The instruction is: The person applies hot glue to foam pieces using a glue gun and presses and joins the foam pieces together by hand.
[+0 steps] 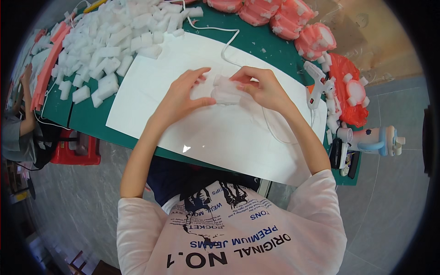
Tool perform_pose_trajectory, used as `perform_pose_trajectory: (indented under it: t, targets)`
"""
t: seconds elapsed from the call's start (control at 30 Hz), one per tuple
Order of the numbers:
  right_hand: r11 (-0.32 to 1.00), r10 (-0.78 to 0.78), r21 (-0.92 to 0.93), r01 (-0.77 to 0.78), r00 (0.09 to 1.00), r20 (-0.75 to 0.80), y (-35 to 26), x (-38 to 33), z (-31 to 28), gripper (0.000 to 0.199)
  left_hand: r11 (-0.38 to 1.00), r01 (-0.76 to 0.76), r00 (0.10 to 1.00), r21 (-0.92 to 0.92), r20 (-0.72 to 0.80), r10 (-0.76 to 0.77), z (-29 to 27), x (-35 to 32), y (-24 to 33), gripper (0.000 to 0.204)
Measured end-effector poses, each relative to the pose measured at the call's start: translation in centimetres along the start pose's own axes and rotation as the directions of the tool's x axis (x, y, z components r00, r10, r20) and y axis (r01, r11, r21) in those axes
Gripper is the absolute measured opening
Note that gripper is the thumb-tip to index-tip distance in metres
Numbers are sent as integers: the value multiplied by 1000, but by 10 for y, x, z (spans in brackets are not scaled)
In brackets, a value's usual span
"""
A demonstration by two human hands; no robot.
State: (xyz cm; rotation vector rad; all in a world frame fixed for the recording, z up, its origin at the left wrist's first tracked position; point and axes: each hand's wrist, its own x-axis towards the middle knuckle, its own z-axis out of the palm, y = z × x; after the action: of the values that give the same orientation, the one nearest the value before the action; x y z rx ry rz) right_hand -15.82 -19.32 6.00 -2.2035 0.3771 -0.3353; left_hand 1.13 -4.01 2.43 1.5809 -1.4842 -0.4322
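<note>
Grey tiled floor spreads beneath a green counter in the head view, with a red stool and another person's arm at the left edge of the frame. On the counter lies a large white sheet, and near its upper middle sits a translucent white foam piece, between the two hands. At its left, the left hand is open, fingers and thumb spread apart, the thumb tip at the foam's edge. From its right, the right hand has bent fingers at the foam's upper right part; whether they pinch it I cannot tell. White foam blocks heap up at upper left beside pink strips. Pink rounded bundles line the upper right, above a glue gun, a red plastic bag and a pale bottle.
</note>
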Motion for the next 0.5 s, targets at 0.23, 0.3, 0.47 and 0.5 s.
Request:
perform_pose_trajectory:
  t: [0.23,0.3,0.47,0.5]
  targets:
    - [980,130,171,-103,979,-157,6,-14,2,20,985,161,986,-63,-22,-163,14,-23,4,62]
    - [964,151,249,-89,958,-243,-1,-19,2,21,989,144,989,-46,-11,-144,16,-21,4,61]
    - [984,-170,-119,135,916,-363,-21,-24,-2,23,998,43,998,39,-36,-41,20,-16,5,62]
    - [950,-274,-231,210,916,-292,-23,-25,0,23,998,68,997,12,-37,-68,18,-16,5,63]
